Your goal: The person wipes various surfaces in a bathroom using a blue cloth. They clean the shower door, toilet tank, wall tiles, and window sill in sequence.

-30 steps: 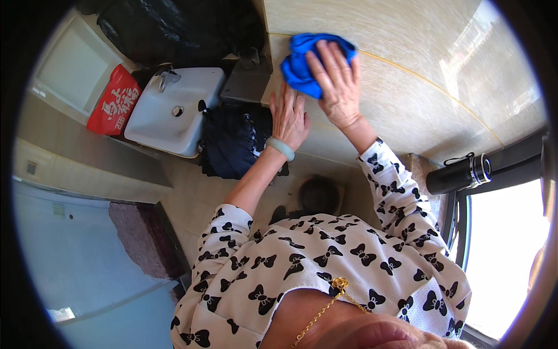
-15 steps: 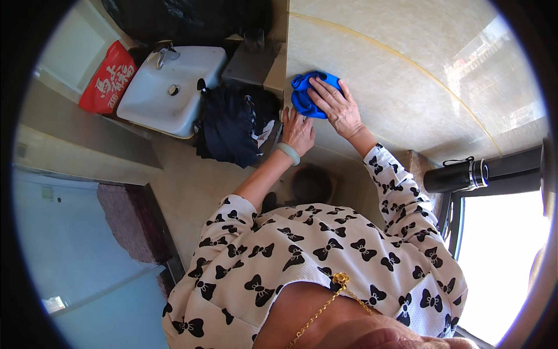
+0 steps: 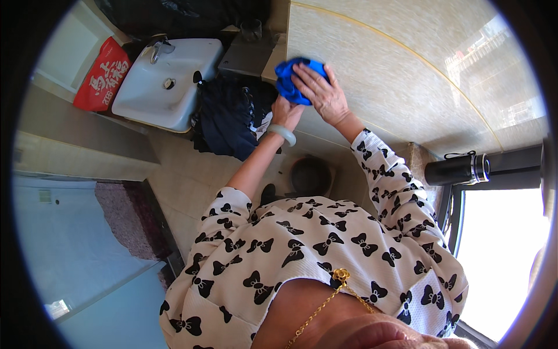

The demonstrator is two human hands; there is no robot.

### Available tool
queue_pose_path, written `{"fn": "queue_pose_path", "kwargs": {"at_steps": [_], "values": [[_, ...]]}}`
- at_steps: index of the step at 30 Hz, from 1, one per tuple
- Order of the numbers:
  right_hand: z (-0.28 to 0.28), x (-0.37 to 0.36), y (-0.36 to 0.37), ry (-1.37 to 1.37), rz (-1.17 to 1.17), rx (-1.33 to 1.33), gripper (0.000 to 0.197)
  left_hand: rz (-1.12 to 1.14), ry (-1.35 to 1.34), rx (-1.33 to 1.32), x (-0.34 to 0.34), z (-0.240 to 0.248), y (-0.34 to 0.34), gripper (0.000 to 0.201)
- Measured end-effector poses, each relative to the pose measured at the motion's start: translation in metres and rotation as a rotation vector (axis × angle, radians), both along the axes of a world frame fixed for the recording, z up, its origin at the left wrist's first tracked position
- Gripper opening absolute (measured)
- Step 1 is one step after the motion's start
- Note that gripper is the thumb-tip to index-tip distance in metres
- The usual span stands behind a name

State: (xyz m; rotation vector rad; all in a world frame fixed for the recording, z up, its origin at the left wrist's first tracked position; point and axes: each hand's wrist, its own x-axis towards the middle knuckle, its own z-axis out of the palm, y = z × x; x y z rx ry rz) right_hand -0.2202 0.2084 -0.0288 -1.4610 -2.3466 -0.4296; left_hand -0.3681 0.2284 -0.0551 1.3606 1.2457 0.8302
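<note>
A bunched blue cloth [image 3: 285, 78] lies at the left edge of a glossy beige tiled wall [image 3: 395, 75]. My right hand [image 3: 326, 99] is spread over it and presses it there, its fingers slightly apart on top of the folds. Just below the cloth, my left hand [image 3: 286, 114] reaches up to its lower edge. The fingers of that hand are hidden by the cloth, so their grip cannot be made out. A pale bangle circles the left wrist. Dark clothes [image 3: 224, 119] hang in a heap to the left of my left hand.
A white washbasin [image 3: 174, 87] with a metal tap [image 3: 158, 49] stands at the far left, beside a red bag [image 3: 103, 78]. A glass [image 3: 251, 30] sits behind the clothes. A round dark bucket [image 3: 310, 175] is on the floor. A black flask [image 3: 456, 170] lies near the bright window.
The blue cloth and my right hand have moved left and farther away, to the wall's edge. My left hand has also shifted left and farther away, and its fingers have gone behind the cloth.
</note>
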Motion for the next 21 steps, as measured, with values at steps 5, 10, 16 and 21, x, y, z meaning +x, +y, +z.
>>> {"fn": "queue_pose_path", "kwargs": {"at_steps": [5, 10, 16, 21], "values": [[-0.030, 0.000, -0.018, -0.098, 0.008, -0.207, 0.055, 0.081, -0.689, -0.851, -0.008, -0.009, -0.005, 0.049], [-0.037, -0.008, -0.029, 0.005, -0.019, -0.182, 0.059, 0.187, -0.738, -0.817, -0.007, -0.028, 0.013, 0.039], [-0.050, -0.030, -0.079, 0.527, -0.217, -0.118, 0.048, 0.319, -0.658, -0.790, -0.001, -0.064, 0.014, 0.033], [-0.062, -0.039, -0.053, 1.725, -0.507, -0.750, 0.044, 0.404, -0.409, -0.561, 0.003, -0.102, 0.024, 0.032]]}}
